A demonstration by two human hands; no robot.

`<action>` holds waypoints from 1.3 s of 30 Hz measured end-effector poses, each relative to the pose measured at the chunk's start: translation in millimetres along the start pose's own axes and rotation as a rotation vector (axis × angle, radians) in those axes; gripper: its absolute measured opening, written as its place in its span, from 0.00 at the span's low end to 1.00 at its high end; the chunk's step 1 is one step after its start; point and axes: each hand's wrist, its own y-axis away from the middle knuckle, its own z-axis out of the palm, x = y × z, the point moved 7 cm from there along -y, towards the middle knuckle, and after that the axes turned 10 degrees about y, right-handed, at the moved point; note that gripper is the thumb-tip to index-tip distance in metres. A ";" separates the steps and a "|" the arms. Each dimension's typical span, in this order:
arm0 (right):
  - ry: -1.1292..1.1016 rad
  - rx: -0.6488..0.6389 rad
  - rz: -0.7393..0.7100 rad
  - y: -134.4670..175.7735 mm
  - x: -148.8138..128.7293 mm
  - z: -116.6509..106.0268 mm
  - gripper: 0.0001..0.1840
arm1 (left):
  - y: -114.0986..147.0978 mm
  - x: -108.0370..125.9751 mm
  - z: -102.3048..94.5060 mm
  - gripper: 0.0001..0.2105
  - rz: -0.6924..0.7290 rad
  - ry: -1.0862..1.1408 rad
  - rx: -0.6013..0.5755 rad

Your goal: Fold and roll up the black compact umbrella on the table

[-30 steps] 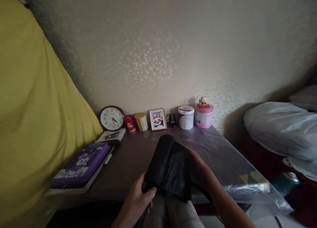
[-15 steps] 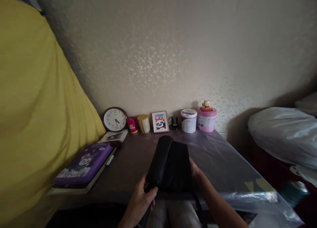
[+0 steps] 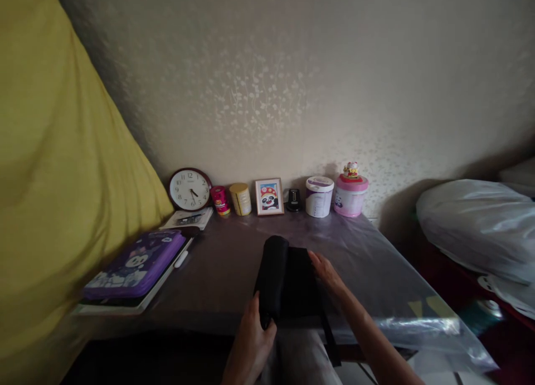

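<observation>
Shifted up the flap, the right hand rests fingers together (grip cannot be told); the left hand clamps the black roll at its near end.

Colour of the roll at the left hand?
The roll is black; the head view shows it best.

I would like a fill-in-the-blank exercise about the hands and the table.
The left hand grips a ____ roll.
The figurine stands on a container with a ____ lid.
The cloth at far left is ____.
The clock stands to the ____ of the framed picture.

Answers: black; pink; yellow; left.
</observation>
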 end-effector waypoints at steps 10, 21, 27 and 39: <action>0.249 0.031 -0.019 9.9 -19.0 4.5 0.19 | 5.0 3.8 -2.4 0.28 -0.089 -0.129 0.002; 0.137 0.018 -0.005 -3.9 -25.3 14.5 0.17 | 3.4 -2.6 3.0 0.29 -0.110 -0.069 -0.114; 0.021 0.010 0.025 -16.5 -47.2 25.1 0.19 | 2.6 -0.3 0.7 0.29 -0.167 -0.099 -0.132; 0.079 -0.107 0.040 -28.2 -77.2 79.5 0.18 | 2.0 -1.4 -1.8 0.31 -0.217 -0.165 -0.177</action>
